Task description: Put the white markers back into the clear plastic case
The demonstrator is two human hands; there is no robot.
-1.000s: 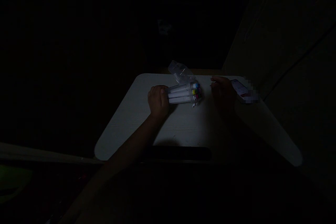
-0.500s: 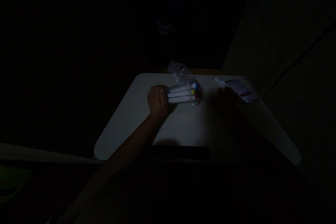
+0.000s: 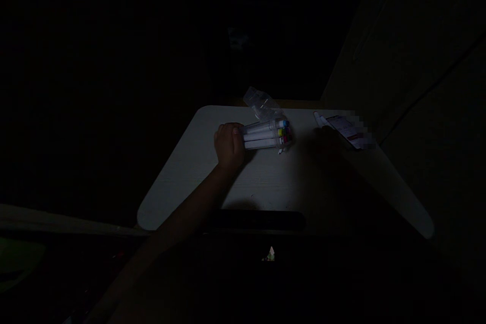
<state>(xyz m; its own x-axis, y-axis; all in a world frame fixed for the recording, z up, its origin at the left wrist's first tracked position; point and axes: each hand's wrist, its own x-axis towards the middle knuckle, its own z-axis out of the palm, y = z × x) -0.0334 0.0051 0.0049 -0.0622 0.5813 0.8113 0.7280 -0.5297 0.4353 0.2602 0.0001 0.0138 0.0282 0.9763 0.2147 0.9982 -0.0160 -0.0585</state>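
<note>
My left hand [image 3: 230, 146] is closed around the near end of a clear plastic marker case [image 3: 261, 134]. White markers lie lengthwise in the case, with blue, yellow, and dark pink ends showing at its right side. My right hand [image 3: 327, 140] is deep in shadow on the right of the table, so its fingers cannot be made out. Just beyond it lies a white marker [image 3: 322, 120], partly hidden. I cannot tell whether the hand touches that marker.
A crumpled clear plastic piece [image 3: 262, 104] rests behind the case. At the table's right edge lies a lit phone [image 3: 346, 129], partly blurred out. The pale table [image 3: 182, 172] has a dark slot [image 3: 261, 219] along its front edge. The surroundings are very dark.
My right hand and the white marker beside it have shifted slightly and darkened. My left hand keeps its hold on the marker case. A small bright patch now shows below the table's front edge.
</note>
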